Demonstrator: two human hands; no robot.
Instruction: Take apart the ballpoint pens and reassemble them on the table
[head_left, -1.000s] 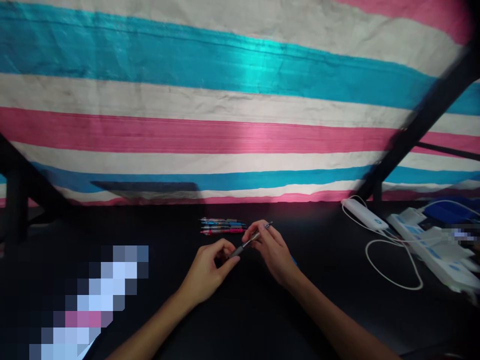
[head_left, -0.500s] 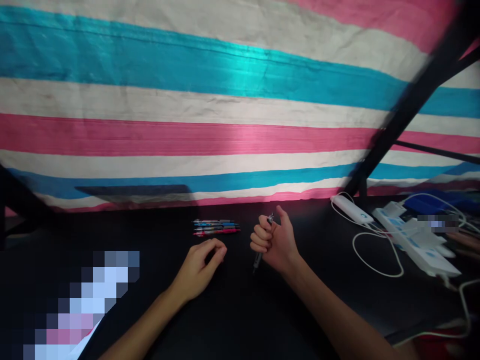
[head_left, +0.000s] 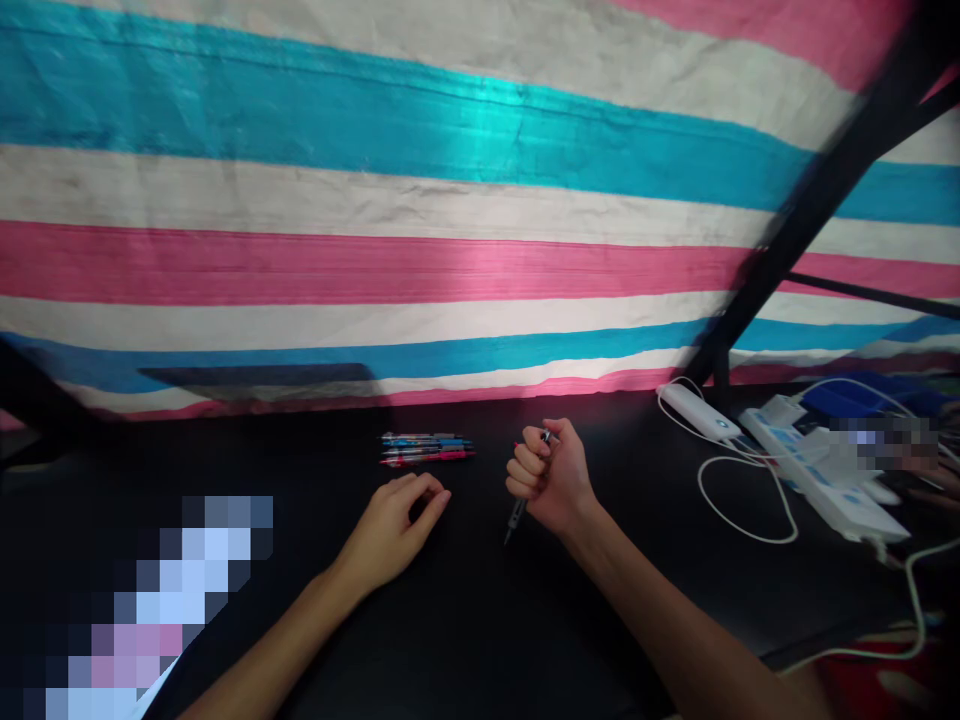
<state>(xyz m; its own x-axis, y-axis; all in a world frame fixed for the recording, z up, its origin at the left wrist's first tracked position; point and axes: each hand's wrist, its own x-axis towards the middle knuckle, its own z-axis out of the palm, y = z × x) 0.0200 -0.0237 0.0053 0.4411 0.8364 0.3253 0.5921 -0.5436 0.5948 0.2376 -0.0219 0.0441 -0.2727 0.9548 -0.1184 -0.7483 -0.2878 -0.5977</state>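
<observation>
My right hand (head_left: 551, 475) is wrapped around a grey and black pen (head_left: 515, 520), held upright on a slant with its tip downward. The thumb rests over the pen's top end; the middle of the barrel is hidden by the fingers. A tiny red spot shows beside the knuckles, too small to name. My left hand (head_left: 397, 525) rests on the black table, loosely closed, thumb and forefinger tips close together, with nothing seen in it. Just beyond it several pens (head_left: 427, 448) lie side by side, the nearest one red, others blue and dark.
On the right are a white power strip (head_left: 829, 480), a white box-shaped device (head_left: 697, 410) and looping white cables (head_left: 750, 540). Behind the table (head_left: 465, 630) hangs a striped sheet (head_left: 375, 270), with a dark slanted post (head_left: 795, 230). A blurred-out patch covers the left front.
My right thumb, raised before, has come down onto the pen's top end. The left hand keeps its pose. The whole view has shifted slightly.
</observation>
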